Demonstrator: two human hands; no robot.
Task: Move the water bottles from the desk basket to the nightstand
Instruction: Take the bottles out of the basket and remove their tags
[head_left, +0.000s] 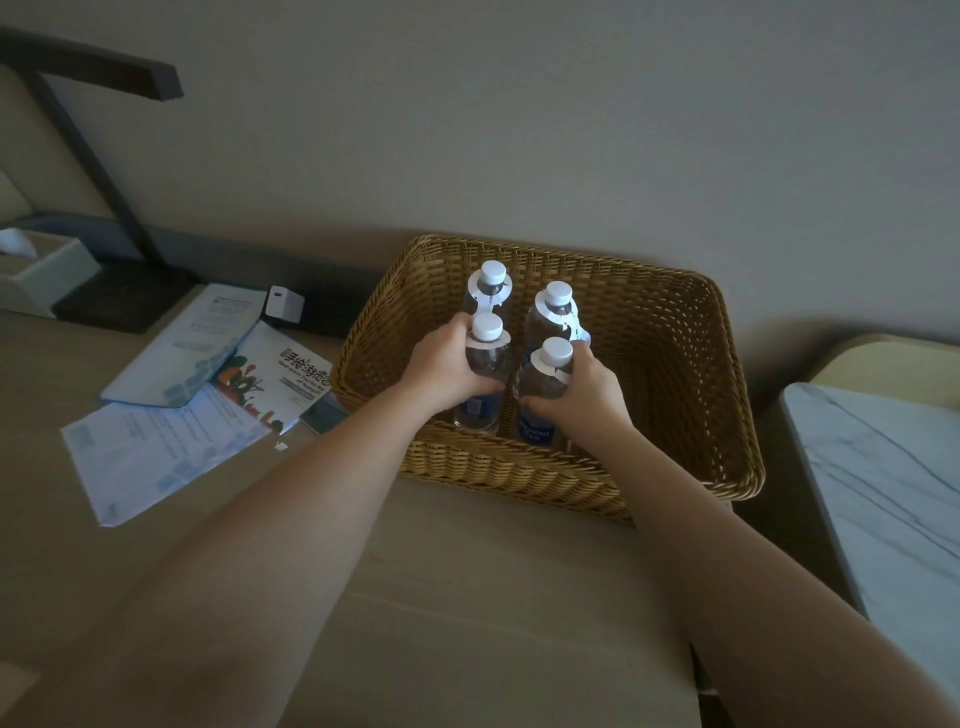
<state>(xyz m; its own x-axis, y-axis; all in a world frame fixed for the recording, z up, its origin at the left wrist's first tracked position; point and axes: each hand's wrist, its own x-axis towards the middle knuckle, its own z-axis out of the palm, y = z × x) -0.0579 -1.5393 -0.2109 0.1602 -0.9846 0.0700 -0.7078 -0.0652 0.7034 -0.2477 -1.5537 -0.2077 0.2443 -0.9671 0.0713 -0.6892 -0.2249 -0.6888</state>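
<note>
Both my hands on bottles in the basket (675, 374).
My left grip (441, 364) wraps the near-left bottle (485, 364); my right grip (582, 389) clamps the near-right bottle (545, 379).

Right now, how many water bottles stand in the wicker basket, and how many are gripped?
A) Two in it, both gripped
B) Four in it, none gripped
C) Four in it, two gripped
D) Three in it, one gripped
C: four white-capped bottles stand in the basket; the left hand grips the near-left bottle and the right hand grips the near-right bottle.
</note>
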